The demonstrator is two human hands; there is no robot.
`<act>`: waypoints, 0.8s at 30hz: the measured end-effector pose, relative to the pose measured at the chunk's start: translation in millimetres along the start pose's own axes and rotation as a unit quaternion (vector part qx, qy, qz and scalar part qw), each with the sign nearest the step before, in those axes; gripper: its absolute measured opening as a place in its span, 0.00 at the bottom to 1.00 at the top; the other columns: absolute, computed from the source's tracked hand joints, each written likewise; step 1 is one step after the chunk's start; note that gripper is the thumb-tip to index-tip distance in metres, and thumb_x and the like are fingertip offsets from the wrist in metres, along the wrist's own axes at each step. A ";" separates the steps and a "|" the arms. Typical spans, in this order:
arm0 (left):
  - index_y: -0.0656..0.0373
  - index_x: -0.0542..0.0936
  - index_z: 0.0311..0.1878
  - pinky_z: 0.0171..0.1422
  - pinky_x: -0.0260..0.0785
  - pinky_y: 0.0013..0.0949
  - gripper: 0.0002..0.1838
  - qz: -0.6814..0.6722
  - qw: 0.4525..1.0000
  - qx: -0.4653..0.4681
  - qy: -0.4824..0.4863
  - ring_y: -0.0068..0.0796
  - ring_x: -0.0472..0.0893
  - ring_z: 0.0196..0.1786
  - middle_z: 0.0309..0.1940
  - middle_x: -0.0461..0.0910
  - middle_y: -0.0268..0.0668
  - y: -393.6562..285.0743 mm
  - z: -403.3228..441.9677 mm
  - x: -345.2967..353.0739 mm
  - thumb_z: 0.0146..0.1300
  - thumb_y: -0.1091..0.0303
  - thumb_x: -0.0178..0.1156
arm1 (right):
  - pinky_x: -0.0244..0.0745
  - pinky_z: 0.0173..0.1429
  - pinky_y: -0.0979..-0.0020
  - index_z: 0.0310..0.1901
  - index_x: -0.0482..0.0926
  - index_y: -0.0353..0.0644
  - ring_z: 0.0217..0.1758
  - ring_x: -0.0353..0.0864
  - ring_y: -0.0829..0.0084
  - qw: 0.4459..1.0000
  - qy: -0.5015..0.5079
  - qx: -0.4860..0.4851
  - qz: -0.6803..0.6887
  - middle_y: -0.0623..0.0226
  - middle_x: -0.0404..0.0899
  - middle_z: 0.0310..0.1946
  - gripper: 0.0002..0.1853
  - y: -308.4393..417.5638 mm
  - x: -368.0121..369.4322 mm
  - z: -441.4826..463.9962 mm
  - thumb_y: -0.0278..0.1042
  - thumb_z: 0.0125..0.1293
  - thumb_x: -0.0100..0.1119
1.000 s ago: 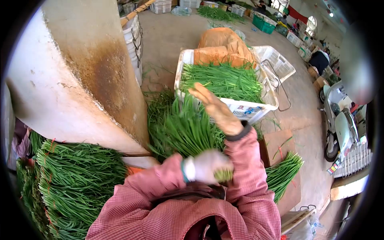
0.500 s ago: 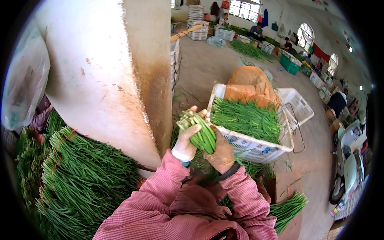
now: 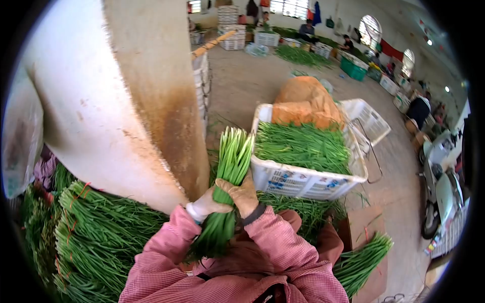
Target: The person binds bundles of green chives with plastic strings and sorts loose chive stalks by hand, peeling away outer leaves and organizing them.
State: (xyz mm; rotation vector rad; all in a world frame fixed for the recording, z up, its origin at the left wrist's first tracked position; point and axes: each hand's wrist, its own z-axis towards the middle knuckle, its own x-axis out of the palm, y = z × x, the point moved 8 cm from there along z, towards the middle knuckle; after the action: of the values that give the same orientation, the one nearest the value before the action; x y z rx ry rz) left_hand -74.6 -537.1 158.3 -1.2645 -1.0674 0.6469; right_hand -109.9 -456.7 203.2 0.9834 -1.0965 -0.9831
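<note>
A thick bunch of garlic chives (image 3: 233, 161) stands nearly upright in front of me, pale cut ends up and dark leaves hanging toward my lap. My left hand (image 3: 208, 203), in a whitish glove, is wrapped around its lower middle. From the other side my right hand (image 3: 241, 196), in a tan glove, closes around the same bunch, just above the left. Right of the bunch stands a white plastic crate (image 3: 303, 183) of loose garlic chives (image 3: 303, 146). More loose chives (image 3: 298, 204) lie below the crate, by my legs.
Bunches with red ties (image 3: 101, 227) are piled at left beside a white pillar (image 3: 81, 101). Another tied bunch (image 3: 361, 262) lies on cardboard (image 3: 373, 224) at right. An orange-brown sack (image 3: 308, 101) leans in the crate. A scooter (image 3: 439, 187) stands far right; people sit among crates behind.
The bunch has turned from pointing its cut ends toward me to standing upright, leaves downward. Both hands have moved lower and left, now gripping around its leafy part. The view has shifted right.
</note>
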 end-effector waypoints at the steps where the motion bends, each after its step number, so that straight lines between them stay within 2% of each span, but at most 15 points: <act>1: 0.60 0.64 0.54 0.55 0.63 0.30 0.32 -0.028 0.998 -0.010 0.049 0.26 0.71 0.48 0.47 0.71 0.34 -9.4 -9.5 16.1 0.43 0.74 0.66 | 0.70 0.48 0.74 0.55 0.59 0.38 0.44 0.71 0.74 1.000 0.007 0.007 0.005 0.67 0.71 0.43 0.35 -4.1 -11.1 -4.3 0.29 0.47 0.68; 2: 0.61 0.64 0.55 0.54 0.64 0.30 0.32 -0.019 0.987 -0.045 0.152 0.27 0.72 0.47 0.44 0.73 0.35 -5.8 -19.3 30.2 0.45 0.72 0.65 | 0.70 0.49 0.74 0.58 0.57 0.38 0.44 0.71 0.74 0.999 0.009 -0.027 0.027 0.67 0.71 0.44 0.37 9.9 -23.5 -10.8 0.30 0.48 0.67; 4: 0.63 0.66 0.54 0.55 0.63 0.31 0.33 -0.050 0.966 -0.159 0.198 0.29 0.73 0.47 0.41 0.75 0.38 21.2 -44.8 46.1 0.43 0.67 0.67 | 0.70 0.47 0.74 0.60 0.54 0.38 0.44 0.72 0.72 0.994 -0.077 0.042 0.071 0.64 0.72 0.42 0.37 -12.4 -74.9 -15.3 0.31 0.51 0.64; 5: 0.63 0.66 0.54 0.54 0.63 0.31 0.33 -0.079 0.953 -0.201 0.210 0.29 0.73 0.46 0.41 0.75 0.38 25.8 -57.4 63.5 0.42 0.67 0.67 | 0.70 0.45 0.78 0.60 0.57 0.39 0.40 0.73 0.77 0.976 -0.036 0.056 0.206 0.67 0.74 0.41 0.29 -5.2 -82.3 -24.5 0.27 0.58 0.57; 6: 0.63 0.66 0.53 0.53 0.63 0.32 0.33 -0.084 0.950 -0.199 0.227 0.29 0.73 0.45 0.40 0.75 0.38 40.8 -65.6 73.4 0.42 0.66 0.67 | 0.69 0.42 0.81 0.51 0.69 0.37 0.35 0.73 0.82 0.981 -0.018 0.090 0.172 0.70 0.76 0.35 0.16 -2.1 -92.6 -31.7 0.26 0.61 0.52; 8: 0.63 0.66 0.54 0.51 0.64 0.32 0.35 -0.136 0.940 -0.216 0.229 0.30 0.73 0.44 0.39 0.74 0.39 63.3 -82.4 99.2 0.40 0.66 0.67 | 0.69 0.39 0.81 0.40 0.77 0.36 0.32 0.72 0.83 0.997 -0.018 0.070 0.017 0.73 0.77 0.30 0.08 0.1 -112.7 -53.2 0.28 0.62 0.51; 10: 0.63 0.64 0.55 0.50 0.63 0.32 0.37 -0.211 0.928 -0.231 0.202 0.30 0.72 0.43 0.39 0.73 0.40 84.0 -91.4 117.0 0.39 0.66 0.68 | 0.67 0.32 0.82 0.36 0.78 0.38 0.27 0.69 0.85 0.998 -0.034 0.034 -0.035 0.75 0.76 0.24 0.10 0.2 -132.4 -64.4 0.31 0.64 0.48; 12: 0.63 0.64 0.55 0.50 0.63 0.33 0.37 -0.207 0.921 -0.238 0.230 0.31 0.72 0.43 0.40 0.74 0.40 90.6 -95.2 129.5 0.39 0.67 0.68 | 0.66 0.30 0.82 0.36 0.78 0.39 0.22 0.68 0.85 0.991 -0.099 0.090 -0.015 0.75 0.73 0.19 0.11 -0.9 -168.2 -72.5 0.34 0.65 0.46; 14: 0.63 0.64 0.55 0.51 0.63 0.33 0.37 -0.202 0.918 -0.234 0.247 0.31 0.73 0.44 0.40 0.74 0.40 88.0 -97.6 139.5 0.39 0.67 0.68 | 0.54 0.14 0.82 0.38 0.76 0.42 0.11 0.57 0.86 0.972 -0.209 0.102 0.036 0.77 0.63 0.11 0.13 10.8 -207.1 -76.3 0.40 0.67 0.43; 16: 0.62 0.65 0.55 0.52 0.64 0.34 0.35 -0.201 0.920 -0.240 0.235 0.32 0.73 0.44 0.41 0.74 0.40 80.6 -98.7 141.4 0.39 0.73 0.66 | 0.46 0.10 0.84 0.36 0.75 0.41 0.08 0.52 0.87 0.967 -0.247 0.053 -0.007 0.79 0.59 0.09 0.16 24.5 -239.9 -86.1 0.44 0.67 0.43; 18: 0.62 0.66 0.54 0.52 0.63 0.33 0.34 -0.190 0.924 -0.243 0.228 0.32 0.73 0.44 0.40 0.74 0.40 84.6 -100.6 137.0 0.38 0.72 0.65 | 0.59 0.17 0.84 0.38 0.75 0.40 0.14 0.60 0.85 0.988 -0.125 0.064 -0.059 0.76 0.67 0.16 0.16 47.5 -235.7 -96.9 0.45 0.65 0.46; 20: 0.63 0.67 0.54 0.53 0.63 0.33 0.34 -0.199 0.916 -0.272 0.217 0.32 0.73 0.44 0.39 0.74 0.40 89.9 -103.4 137.2 0.38 0.69 0.66 | 0.71 0.37 0.79 0.42 0.75 0.38 0.29 0.72 0.79 0.975 -0.051 -0.123 -0.179 0.70 0.75 0.29 0.15 79.1 -197.5 -107.1 0.42 0.61 0.52; 21: 0.63 0.67 0.53 0.53 0.63 0.33 0.34 -0.172 0.921 -0.267 0.227 0.32 0.73 0.44 0.39 0.74 0.40 90.0 -102.4 139.4 0.38 0.68 0.65 | 0.69 0.50 0.73 0.42 0.75 0.41 0.43 0.73 0.73 0.945 0.014 -0.182 -0.272 0.66 0.74 0.41 0.15 99.2 -176.5 -114.7 0.31 0.51 0.63; 22: 0.63 0.67 0.53 0.53 0.63 0.33 0.34 -0.170 0.919 -0.271 0.230 0.32 0.73 0.44 0.39 0.74 0.40 90.5 -103.5 142.7 0.38 0.68 0.65 | 0.70 0.47 0.73 0.40 0.76 0.40 0.42 0.74 0.72 0.926 0.068 -0.229 -0.291 0.64 0.76 0.38 0.12 90.2 -163.2 -119.0 0.29 0.52 0.62; 24: 0.63 0.68 0.53 0.54 0.62 0.32 0.32 -0.196 0.911 -0.275 0.235 0.32 0.73 0.45 0.40 0.74 0.41 87.0 -103.6 148.2 0.39 0.68 0.62 | 0.70 0.47 0.72 0.37 0.77 0.39 0.40 0.75 0.72 0.994 0.031 -0.085 -0.067 0.64 0.77 0.35 0.08 48.7 -182.3 -117.6 0.30 0.56 0.59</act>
State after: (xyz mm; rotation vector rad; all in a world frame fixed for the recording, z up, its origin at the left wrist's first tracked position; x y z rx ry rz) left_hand 92.6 -432.9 120.3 -1.5189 -1.0781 -0.2898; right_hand -19.8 -254.1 186.4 0.9507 -0.8883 -1.1268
